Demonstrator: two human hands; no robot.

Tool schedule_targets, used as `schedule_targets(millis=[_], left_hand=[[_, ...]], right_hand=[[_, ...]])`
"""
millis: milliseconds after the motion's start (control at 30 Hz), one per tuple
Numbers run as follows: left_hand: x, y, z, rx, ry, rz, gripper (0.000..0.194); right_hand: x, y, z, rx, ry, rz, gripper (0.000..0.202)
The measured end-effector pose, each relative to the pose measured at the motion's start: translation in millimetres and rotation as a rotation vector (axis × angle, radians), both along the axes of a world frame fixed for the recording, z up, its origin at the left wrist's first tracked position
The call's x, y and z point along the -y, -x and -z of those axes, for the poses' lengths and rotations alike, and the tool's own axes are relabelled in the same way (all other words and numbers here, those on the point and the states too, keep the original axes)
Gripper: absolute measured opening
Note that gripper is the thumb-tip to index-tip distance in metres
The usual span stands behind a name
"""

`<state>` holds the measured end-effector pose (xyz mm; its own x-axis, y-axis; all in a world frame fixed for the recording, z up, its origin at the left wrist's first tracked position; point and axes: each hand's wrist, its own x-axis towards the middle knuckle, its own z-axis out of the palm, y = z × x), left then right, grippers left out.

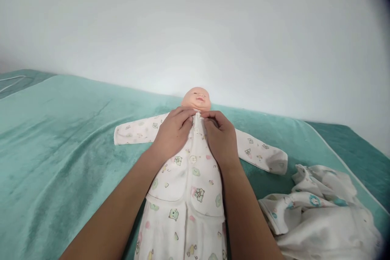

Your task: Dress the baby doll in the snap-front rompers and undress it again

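Observation:
A doll (197, 98) lies on its back, dressed in a white printed jacket (199, 183) with its sleeves spread to both sides. Printed trousers (173, 231) of like pattern show below the jacket's hem. At the jacket's collar, my left hand (176, 130) pinches the fabric left of the front opening. My right hand (222, 136) pinches the collar just across from it, fingers bent. Buttons run down the jacket front; the one at the neck is partly hidden by my fingers.
A crumpled heap of white printed clothing (323, 215) lies at the lower right. Green plush cloth (76, 146) with folds covers the surface under the doll. Behind it rises a white wall (189, 28).

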<state>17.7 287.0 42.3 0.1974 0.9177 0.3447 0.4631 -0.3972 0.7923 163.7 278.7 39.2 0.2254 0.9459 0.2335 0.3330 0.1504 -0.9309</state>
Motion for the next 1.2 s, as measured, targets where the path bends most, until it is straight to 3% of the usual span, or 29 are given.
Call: schedule_targets(millis=[333, 767, 967, 1200], left_hand=[[1.8, 1.3, -2.3, -0.008, -0.006, 0.026, 0.043], [3.1, 3.1, -2.4, -0.006, -0.021, 0.085, 0.046], [1.3, 1.6, -1.1, 0.031, 0.028, -0.005, 0.038], [-0.3, 0.8, 2.5, 0.052, -0.018, 0.02, 0.035]], right_hand=[[-0.2, -1.1, 3.3, 0.021, -0.061, -0.11, 0.032], [-1.3, -0.4, 7.2, -0.018, -0.138, -0.071, 0.029], [-0.6, 0.0, 6.1, 0.055, -0.161, -0.034, 0.028], [2.1, 0.8, 4.2, 0.114, -0.237, 0.024, 0.029]])
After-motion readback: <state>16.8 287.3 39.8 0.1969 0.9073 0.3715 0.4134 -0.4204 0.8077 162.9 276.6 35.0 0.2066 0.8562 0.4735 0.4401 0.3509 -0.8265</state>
